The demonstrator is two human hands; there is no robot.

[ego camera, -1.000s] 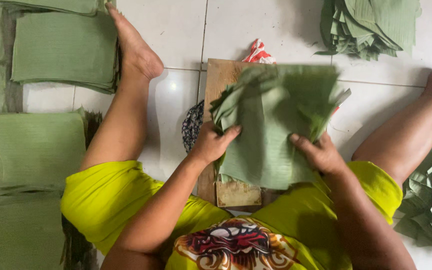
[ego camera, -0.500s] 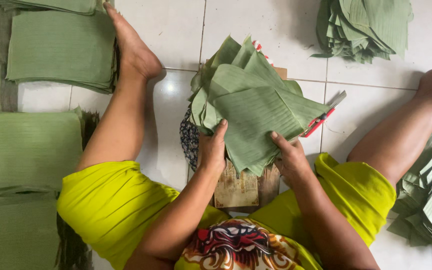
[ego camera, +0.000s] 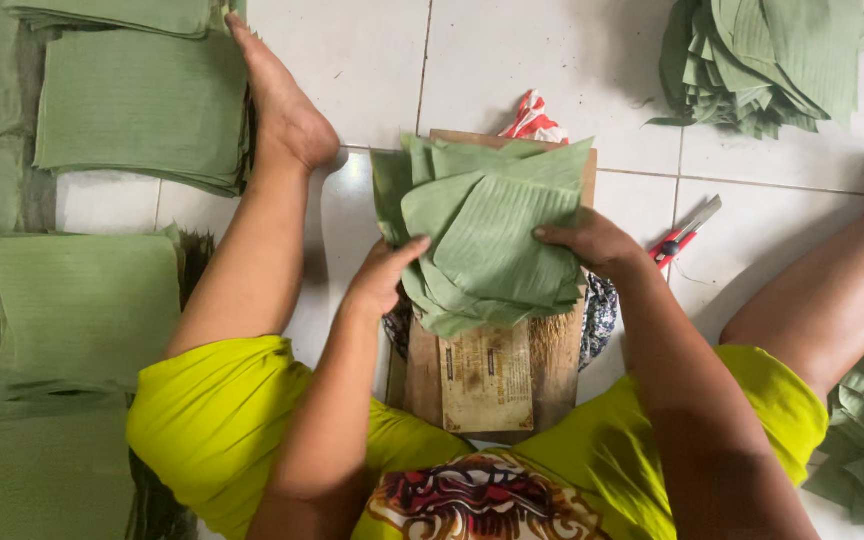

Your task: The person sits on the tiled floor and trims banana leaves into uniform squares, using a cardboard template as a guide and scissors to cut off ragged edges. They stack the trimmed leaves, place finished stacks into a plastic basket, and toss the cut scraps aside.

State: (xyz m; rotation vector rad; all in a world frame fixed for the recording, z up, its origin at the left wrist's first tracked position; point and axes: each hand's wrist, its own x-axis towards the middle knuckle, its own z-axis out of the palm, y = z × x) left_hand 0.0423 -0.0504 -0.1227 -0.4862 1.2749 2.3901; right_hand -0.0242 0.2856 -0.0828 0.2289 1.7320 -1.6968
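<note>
Right now the leaf stack (ego camera: 487, 240) sits mid-frame on the wooden board (ego camera: 552, 370), btwn both hands: left hand (ego camera: 382, 280) and right hand (ego camera: 592, 245) clamped on its sides.

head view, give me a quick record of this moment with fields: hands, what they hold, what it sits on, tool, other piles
left hand: grips the left edge of the leaf bundle
right hand: grips the right edge of the same bundle
leaf bundle: loose stack of cut green leaves, fanned at the top
support: wooden board on the tiled floor
tool: red-handled cutter on the floor, right of the board, untouched
other piles: flat squared leaf stacks at left; rough heap at top right
</note>
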